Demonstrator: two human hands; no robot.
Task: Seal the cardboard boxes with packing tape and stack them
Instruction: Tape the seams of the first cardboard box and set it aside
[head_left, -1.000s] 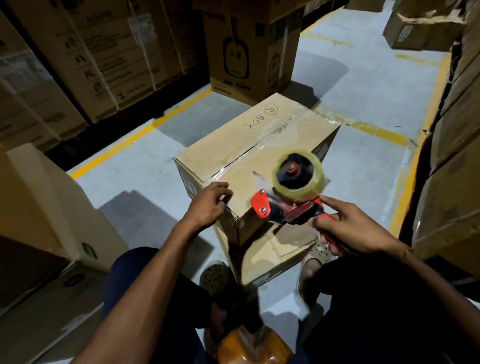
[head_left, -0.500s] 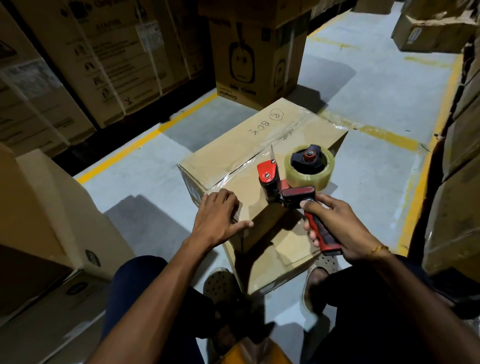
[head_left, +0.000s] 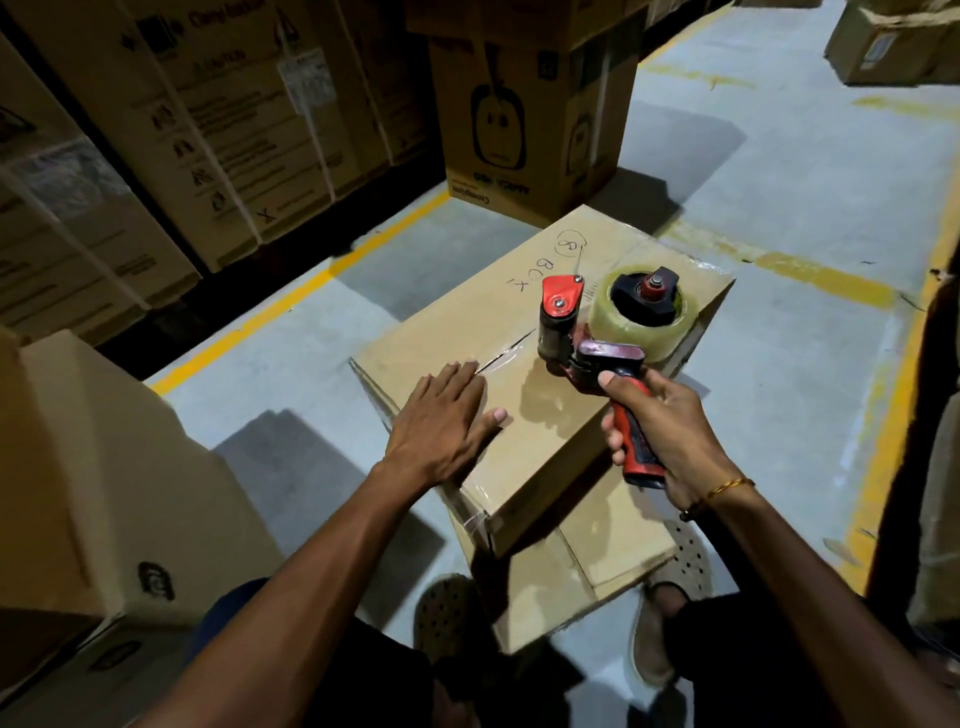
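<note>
The left hand (head_left: 447, 415) lies flat, fingers straight, pressing the taped flap of the brown cardboard box (head_left: 524, 415) on the floor beneath both hands. To its right, the right hand (head_left: 660, 431) grips the red-handled tape dispenser (head_left: 602, 332) over the seam. Sealing looks underway; next, probably another strip.

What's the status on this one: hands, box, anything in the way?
Left hand flat on box top. Right hand grips tape gun, held over the seam. Tape shows on near corner. Nothing in the way.
</note>
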